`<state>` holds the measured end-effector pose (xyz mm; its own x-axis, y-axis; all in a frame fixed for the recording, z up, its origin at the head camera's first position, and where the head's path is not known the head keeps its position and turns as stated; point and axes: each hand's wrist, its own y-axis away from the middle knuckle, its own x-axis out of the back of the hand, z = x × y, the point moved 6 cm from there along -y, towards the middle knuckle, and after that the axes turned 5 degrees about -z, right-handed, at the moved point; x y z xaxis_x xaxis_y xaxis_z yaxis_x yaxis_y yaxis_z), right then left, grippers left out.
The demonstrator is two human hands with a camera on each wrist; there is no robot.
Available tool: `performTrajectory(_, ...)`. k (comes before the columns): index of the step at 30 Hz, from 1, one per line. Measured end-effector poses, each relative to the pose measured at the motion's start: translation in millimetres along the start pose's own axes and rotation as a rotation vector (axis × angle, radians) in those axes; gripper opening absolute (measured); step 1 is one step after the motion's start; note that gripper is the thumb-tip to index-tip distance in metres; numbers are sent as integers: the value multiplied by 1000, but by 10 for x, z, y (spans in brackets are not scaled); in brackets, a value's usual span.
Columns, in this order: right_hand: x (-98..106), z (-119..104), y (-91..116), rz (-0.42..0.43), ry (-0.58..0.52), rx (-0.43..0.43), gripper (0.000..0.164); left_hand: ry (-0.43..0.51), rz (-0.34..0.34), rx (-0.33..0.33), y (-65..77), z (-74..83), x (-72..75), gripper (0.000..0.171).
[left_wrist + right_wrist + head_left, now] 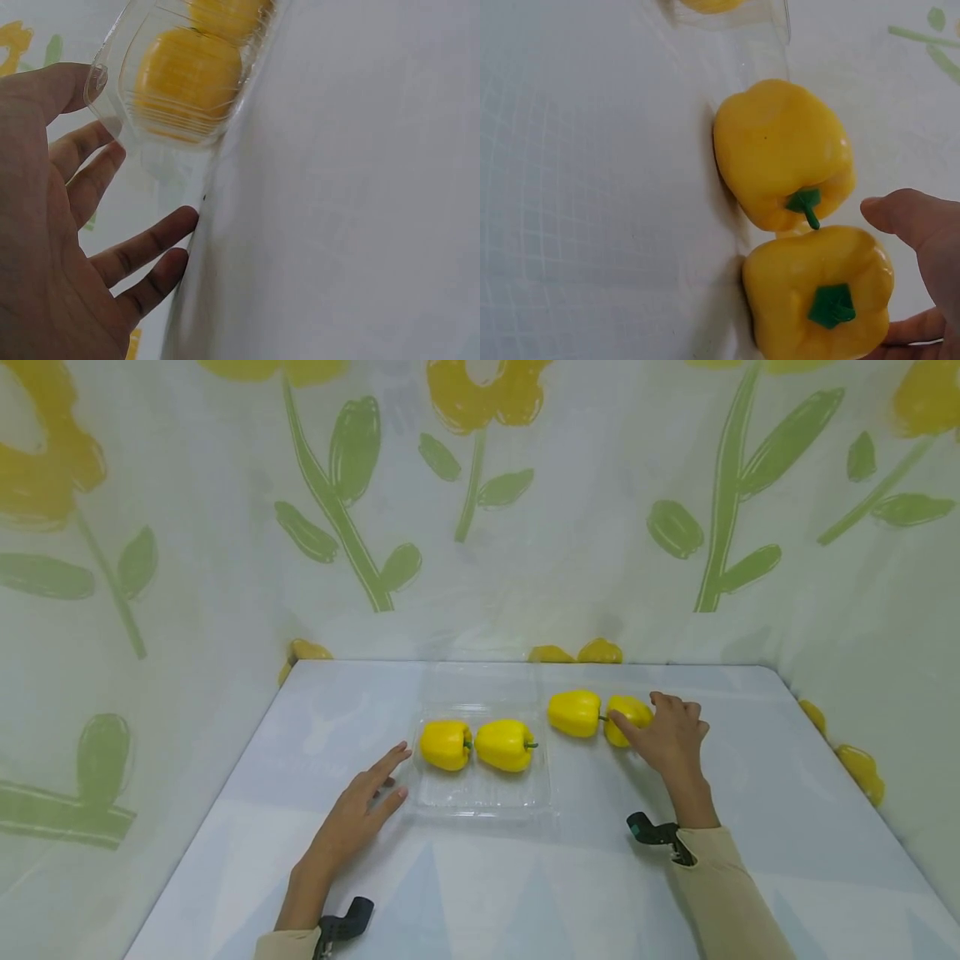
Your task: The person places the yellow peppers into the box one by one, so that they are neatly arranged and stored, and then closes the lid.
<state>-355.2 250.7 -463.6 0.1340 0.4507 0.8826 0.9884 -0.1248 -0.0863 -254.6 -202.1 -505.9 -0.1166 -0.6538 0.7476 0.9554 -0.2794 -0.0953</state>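
Note:
Two yellow bell peppers lie side by side in a clear plastic clamshell box, its lid folded back. My left hand is at the box's left side, fingers spread; in the left wrist view the thumb overlaps the box corner, and contact is unclear. To the box's right lie two more yellow bell peppers: one nearer the box, and one within my right hand's reach. My right hand curves loosely over that pepper; in the right wrist view its thumb stands apart from it.
A white table with pale blue triangle shapes holds everything. Behind it and at the sides hangs a curtain with yellow flowers and green leaves. The clear lid extends toward the table's back edge.

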Motion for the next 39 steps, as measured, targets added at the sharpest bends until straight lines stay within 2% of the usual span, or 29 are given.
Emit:
performTrajectory(10, -37, 35, -16, -38, 4, -9, 93, -15, -3, -6, -11, -14, -9, 58)
performTrajectory(20, 26, 93, -24, -30, -63, -14, 86, -9, -1, -15, -20, 12, -10, 57)
performTrajectory(32, 109, 145, -14, -75, -135, -52, 94, -13, -4, 5, -12, 20, -1, 57)
performTrajectory(39, 189, 80, 33, -39, -157, -19, 91, -20, 4, 0, -11, 8, -3, 57)
